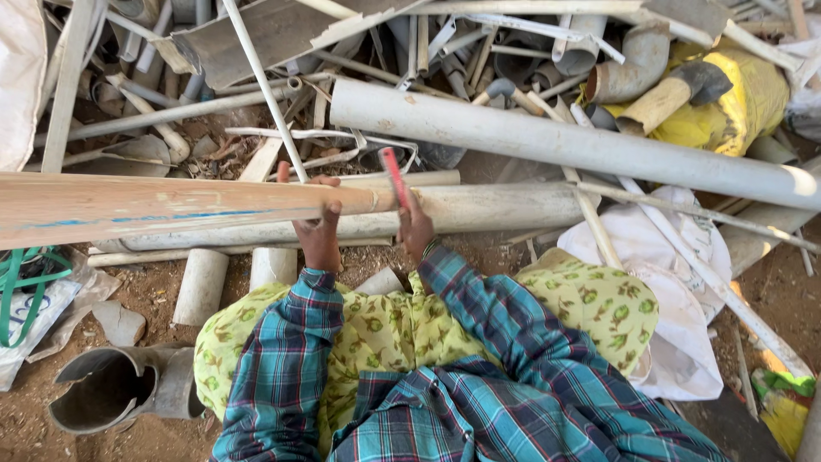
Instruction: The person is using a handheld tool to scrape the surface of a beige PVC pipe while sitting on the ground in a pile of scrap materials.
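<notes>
My left hand (318,224) grips the end of a long tan pipe (154,205) that runs off to the left, level with my knees. My right hand (414,228) holds a thin red-handled tool (394,177), raised upright just right of the pipe's end; its working end is hidden or blurred. Both arms wear blue plaid sleeves over yellow-green patterned cloth on my lap (402,329).
A heap of grey and white plastic pipes (547,141) and scraps fills the ground ahead. A yellow sack (744,103) lies at the back right, white sacking (684,282) at right, a wide grey pipe fitting (120,385) at lower left, green strapping (26,282) at left.
</notes>
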